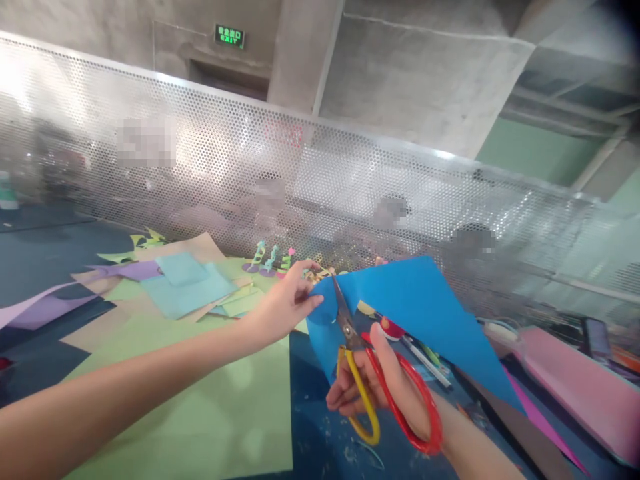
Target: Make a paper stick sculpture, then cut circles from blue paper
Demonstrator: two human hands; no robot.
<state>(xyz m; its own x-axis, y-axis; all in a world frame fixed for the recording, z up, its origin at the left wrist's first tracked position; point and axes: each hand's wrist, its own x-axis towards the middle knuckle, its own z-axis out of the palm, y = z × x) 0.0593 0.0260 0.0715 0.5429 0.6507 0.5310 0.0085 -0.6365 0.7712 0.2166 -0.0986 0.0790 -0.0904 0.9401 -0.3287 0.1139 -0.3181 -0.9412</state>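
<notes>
The person's left arm stretches forward from the lower left, bare to the wrist, and the left hand [285,303] pinches the near left edge of a blue sheet of paper [415,313] between thumb and fingertips, holding it up off the table. The right hand [373,387] comes up from the lower right with its fingers curled through the handles of a pair of scissors [370,380], one handle yellow and the other red. The thumb sits in the red loop and the fingers wrap the yellow one, so the hand is closed firmly on the tool. The metal blades point up and away from the person and are set into the edge of the blue sheet just beside the left hand's fingertips; they look nearly shut.

The blue sheet hangs tilted above a dark blue table [320,433], with its far corner rising toward a perforated metal screen [350,173]. A large pale green sheet [200,413] lies flat under the left forearm. Further left, light blue, purple and tan paper [185,283] lies in a loose overlapping pile. A pink sheet [575,387] lies at the right.

No containers can be made out. High on the concrete wall a green sign [229,36] reads "EXIT" beneath characters too small to read.
</notes>
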